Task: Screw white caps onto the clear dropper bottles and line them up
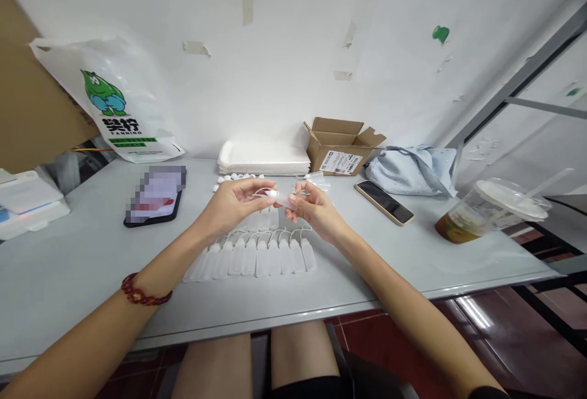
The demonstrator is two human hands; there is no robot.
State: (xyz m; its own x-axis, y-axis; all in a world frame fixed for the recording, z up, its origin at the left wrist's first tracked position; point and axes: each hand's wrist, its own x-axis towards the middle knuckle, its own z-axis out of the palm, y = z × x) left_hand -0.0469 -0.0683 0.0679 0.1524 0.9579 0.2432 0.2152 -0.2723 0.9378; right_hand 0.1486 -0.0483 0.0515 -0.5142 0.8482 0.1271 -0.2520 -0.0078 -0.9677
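Observation:
Above the table, my left hand (232,202) pinches a small white cap (272,193) with a thin white cord. The fingers of my right hand (318,210) are closed on a small translucent plastic bottle (283,199), whose neck end meets the cap; whether the two are joined I cannot tell. Below my hands lies a row of similar bottles (261,259) with white caps and corded loops. Behind it, more bottles (261,221) lie partly hidden by my hands. Several white caps (238,176) sit beyond my left hand, and loose bottles (316,177) lie behind my right hand.
White flat sheets or trays (263,159) are stacked by the wall, beside an open cardboard box (337,148). A phone (385,202), light blue cloth (410,169) and tilted drink cup (481,209) stand right. Left are another phone (158,194) and a plastic bag (123,99).

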